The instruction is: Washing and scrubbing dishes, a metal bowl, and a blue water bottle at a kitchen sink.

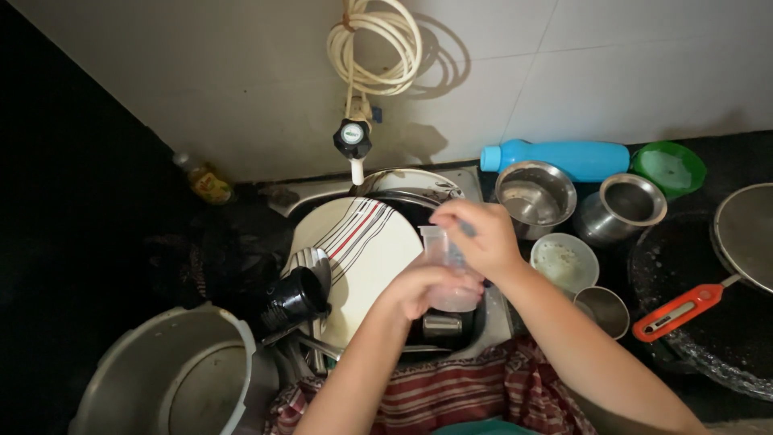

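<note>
- Nearest the camera, both arms reach in over a striped red cloth (451,395) at the sink's (491,318) front edge.
- The left hand (423,286) wraps around the base of a clear plastic cup (451,274) and holds it above the sink.
- The right hand (479,234) curls over the cup's rim, fingers seemingly inside; it looks like the scrubbing step. A rinse would call for carrying the cup up under the tap (353,145).
- Beside the cup lie a striped plate (362,250) and a black mug (291,298), tipped.
- On the counter (612,274) to the right: steel bowls (535,193), a blue bottle (564,159).
- Hard to tell: any sponge in the right hand, water running, the sink's dark bottom. The left side is in shadow.
</note>
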